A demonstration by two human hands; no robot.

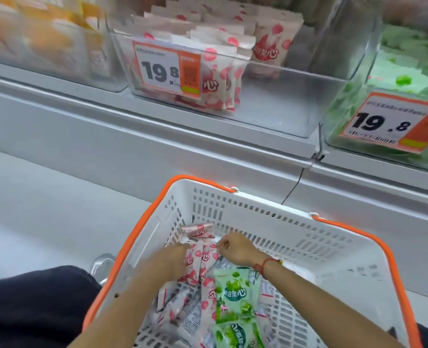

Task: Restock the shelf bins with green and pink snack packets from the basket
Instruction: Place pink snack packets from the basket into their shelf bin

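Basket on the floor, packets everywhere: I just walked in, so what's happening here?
A person is restocking. Both hands are down in the white basket: the left hand and the right hand are gathering pink packets, grip closed on them. Green packets still lie in the basket. On the shelf, the pink bin is partly filled, with bare space on its right; the green bin beside it holds green packets.

- Price tag (pixel 167 69) on the pink-packet bin (pixel 270 101) — "19.8"
- Price tag (pixel 393 123) on the green-packet bin (pixel 338 101) — "19.8"
- Green packet (pixel 234 296) in the basket (pixel 333 247) — "果滋果心"
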